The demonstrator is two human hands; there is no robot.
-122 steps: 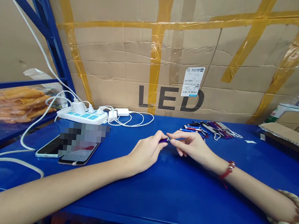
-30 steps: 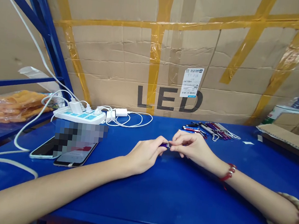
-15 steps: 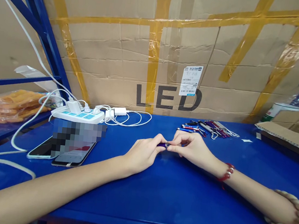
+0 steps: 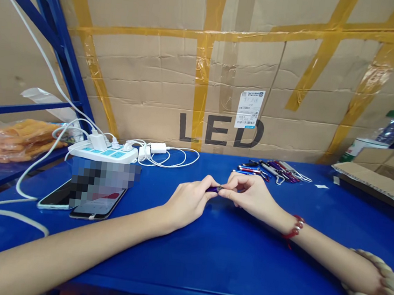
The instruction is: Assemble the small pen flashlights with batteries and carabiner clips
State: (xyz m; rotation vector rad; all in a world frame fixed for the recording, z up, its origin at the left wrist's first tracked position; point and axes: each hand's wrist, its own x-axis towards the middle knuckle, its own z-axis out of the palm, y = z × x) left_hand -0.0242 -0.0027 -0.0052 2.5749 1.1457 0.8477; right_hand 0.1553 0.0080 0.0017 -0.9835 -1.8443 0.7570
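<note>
My left hand [image 4: 188,202] is closed around a small dark purple metal tube [image 4: 212,189], most of which is hidden inside the fingers. At the tube's right end, the thumb and index finger of my right hand [image 4: 255,197] pinch its tip, which looks dark or metallic. The two hands meet just above the blue shelf top [image 4: 206,261]. Behind my right hand lies a pile of slim, pen-like metal tubes [image 4: 282,169] in blue, red, purple and silver, several with carabiner clips.
Two phones [image 4: 97,205] lie at left, near a white power strip [image 4: 122,154] with chargers and cables. Bagged orange items [image 4: 18,140] are at far left. An open cardboard box [image 4: 372,182] and a bottle [image 4: 391,128] stand right. A large carton [image 4: 147,81] forms the back.
My right hand has shifted very slightly left against the tube's end. The view has moved a little; both hands keep their hold.
</note>
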